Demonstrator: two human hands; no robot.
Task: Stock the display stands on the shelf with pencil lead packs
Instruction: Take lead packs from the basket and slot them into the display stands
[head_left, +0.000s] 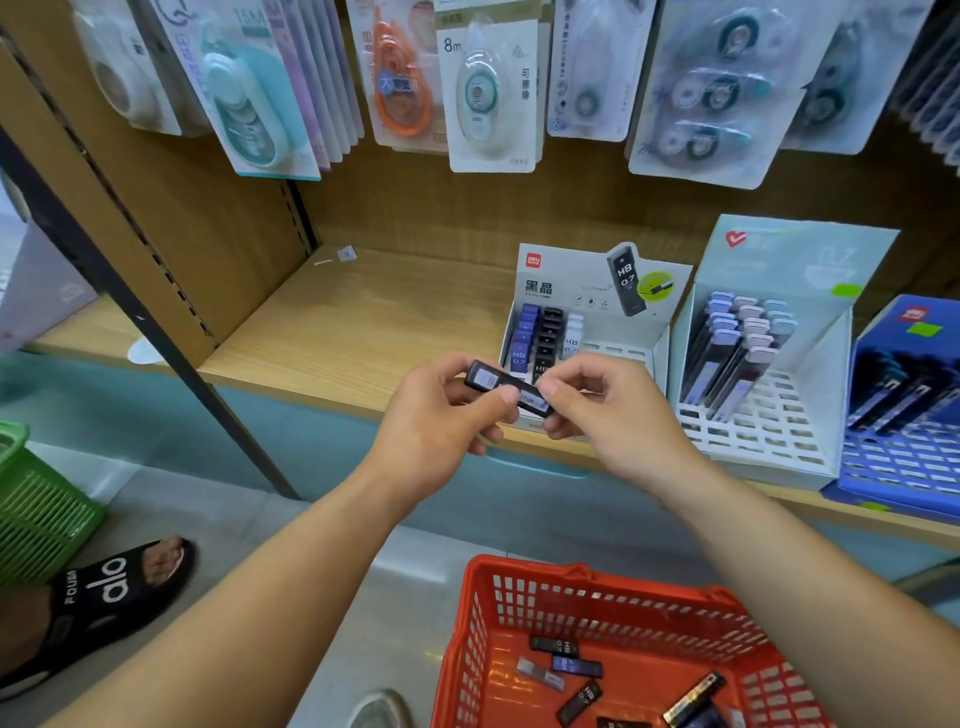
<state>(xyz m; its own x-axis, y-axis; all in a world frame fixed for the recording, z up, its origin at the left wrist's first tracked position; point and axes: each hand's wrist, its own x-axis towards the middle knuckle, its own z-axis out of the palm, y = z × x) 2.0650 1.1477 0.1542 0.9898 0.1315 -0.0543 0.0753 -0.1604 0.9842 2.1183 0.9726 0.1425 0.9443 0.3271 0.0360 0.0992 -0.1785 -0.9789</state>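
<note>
1. I hold one black lead pack (506, 388) with both hands, just in front of the white stand (587, 332) on the shelf (332, 322).
2. My left hand (441, 410) fingers pinch its left end.
3. My right hand (602, 405) fingers pinch its right end, maybe to turn it the right way up.
4. More packs wait in the red basket (613, 613) by my knees, close to grab.

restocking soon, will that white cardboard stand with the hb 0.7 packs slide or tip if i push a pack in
The white cardboard display stand probably slides easily: it looks like thin card on a smooth wooden shelf. Tipping seems unlikely, since its base is wide and the tall card sits at the back. It is only partly filled, so likely light.
</note>
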